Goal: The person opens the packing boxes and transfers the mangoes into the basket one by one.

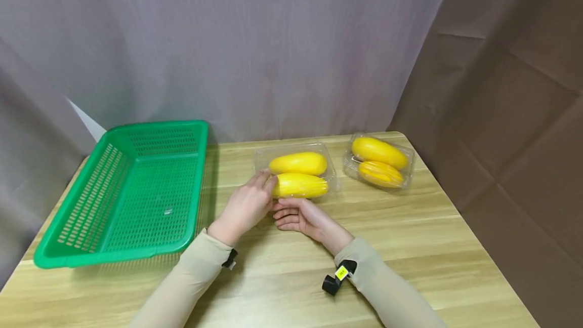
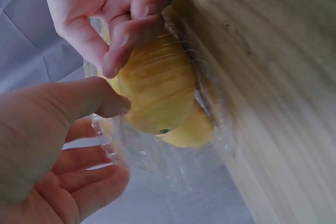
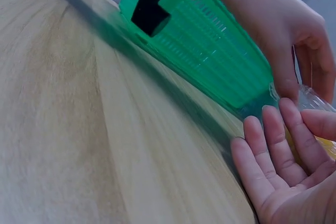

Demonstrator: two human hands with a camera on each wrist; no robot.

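A clear plastic box (image 1: 334,166) holding two yellow oblong fruits (image 1: 298,163) sits before me on the table. My left hand (image 1: 249,201) grips its near left corner, with the thumb (image 2: 102,98) on one side and the other fingers round the plastic edge. My right hand (image 1: 304,219) is at the box's front edge, palm turned toward the left hand, fingers loosely bent. Its thumb (image 3: 321,123) and index fingertip touch the rim, close to the left thumb. In the left wrist view a fruit (image 2: 163,82) shows through the clear plastic.
An open green basket (image 1: 197,206) stands on the left of the wooden table (image 1: 282,277). A second clear box (image 1: 410,171) with two yellow fruits lies at the back right. A grey curtain (image 1: 273,54) hangs behind, a brown one (image 1: 514,130) along the right.
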